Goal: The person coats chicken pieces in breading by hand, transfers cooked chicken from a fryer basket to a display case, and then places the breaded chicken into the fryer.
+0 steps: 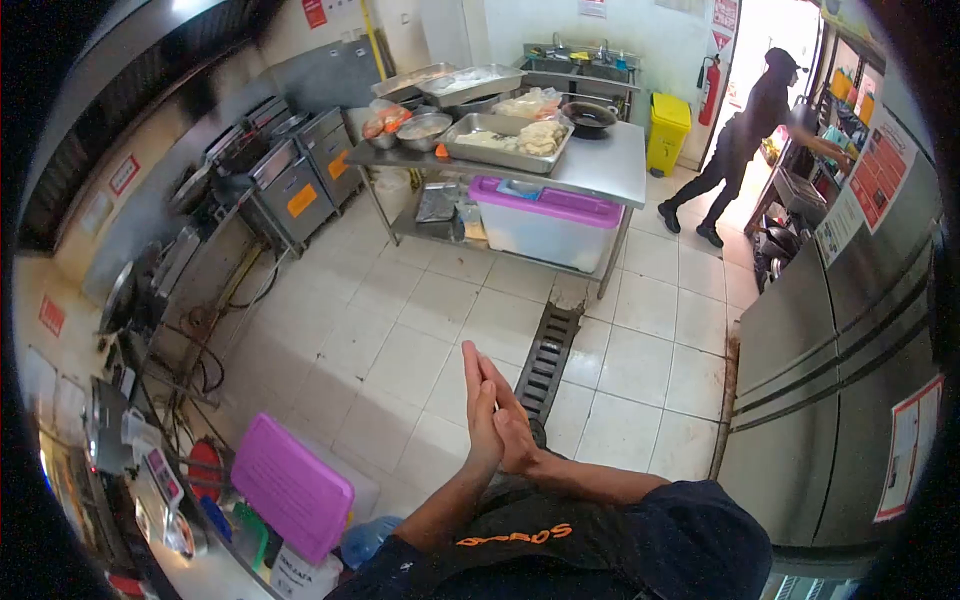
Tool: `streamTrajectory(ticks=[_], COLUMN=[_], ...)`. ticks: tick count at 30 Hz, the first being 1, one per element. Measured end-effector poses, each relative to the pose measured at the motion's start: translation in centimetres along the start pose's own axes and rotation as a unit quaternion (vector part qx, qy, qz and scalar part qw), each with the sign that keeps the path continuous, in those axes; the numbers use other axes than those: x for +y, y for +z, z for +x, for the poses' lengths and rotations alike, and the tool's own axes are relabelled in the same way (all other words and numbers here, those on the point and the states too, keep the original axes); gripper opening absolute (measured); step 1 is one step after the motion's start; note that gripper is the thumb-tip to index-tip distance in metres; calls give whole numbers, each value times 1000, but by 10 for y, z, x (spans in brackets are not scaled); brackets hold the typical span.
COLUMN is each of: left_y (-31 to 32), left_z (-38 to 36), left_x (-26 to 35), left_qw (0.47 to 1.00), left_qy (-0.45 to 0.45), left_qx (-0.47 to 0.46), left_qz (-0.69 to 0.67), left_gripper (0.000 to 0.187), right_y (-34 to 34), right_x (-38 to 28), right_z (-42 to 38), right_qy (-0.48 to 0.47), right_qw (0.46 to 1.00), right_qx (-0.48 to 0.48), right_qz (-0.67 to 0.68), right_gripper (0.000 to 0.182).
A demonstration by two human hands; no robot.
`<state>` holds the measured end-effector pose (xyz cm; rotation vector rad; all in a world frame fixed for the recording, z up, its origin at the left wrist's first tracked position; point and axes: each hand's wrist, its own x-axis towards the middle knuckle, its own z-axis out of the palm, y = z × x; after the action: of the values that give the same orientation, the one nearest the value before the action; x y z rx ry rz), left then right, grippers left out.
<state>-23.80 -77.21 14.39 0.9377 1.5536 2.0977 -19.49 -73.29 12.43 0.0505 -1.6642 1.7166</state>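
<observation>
My left hand (484, 436) and my right hand (514, 438) are pressed palm to palm in front of my body, at the lower middle of the head view. The fingers of both are stretched out and point away from me. No object shows between the palms, though their inner faces are hidden. Beneath them lie the white tiled floor (440, 330) and a dark drain grate (548, 362). A dark apron (530, 555) with orange lettering covers my front.
Ahead, a steel table (625, 165) bears trays, bowls and a pan; a purple-lidded bin (545, 220) sits underneath. Cooking equipment (290, 190) lines the left. A purple lid (293, 485) is near, lower left. A person (745, 140) reaches towards shelves by the doorway. Steel cabinets (790, 370) stand right.
</observation>
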Motion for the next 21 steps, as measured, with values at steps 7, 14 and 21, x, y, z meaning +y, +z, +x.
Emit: streamTrajectory(ticks=[7, 14, 21], left_y=[6, -26, -124], left_z=[147, 242, 375], left_x=[-15, -84, -109], left_qw=[999, 988, 976], left_qy=[3, -93, 21], left_qx=[35, 119, 212], left_qz=[-3, -27, -43], left_gripper=[60, 59, 60], right_y=[-39, -65, -70], right_x=[55, 116, 205], right_z=[134, 213, 321], right_qy=[-5, 83, 8], right_qw=[1000, 996, 986], right_qx=[-3, 25, 146], right_qz=[30, -5, -79], right_gripper=[57, 58, 57])
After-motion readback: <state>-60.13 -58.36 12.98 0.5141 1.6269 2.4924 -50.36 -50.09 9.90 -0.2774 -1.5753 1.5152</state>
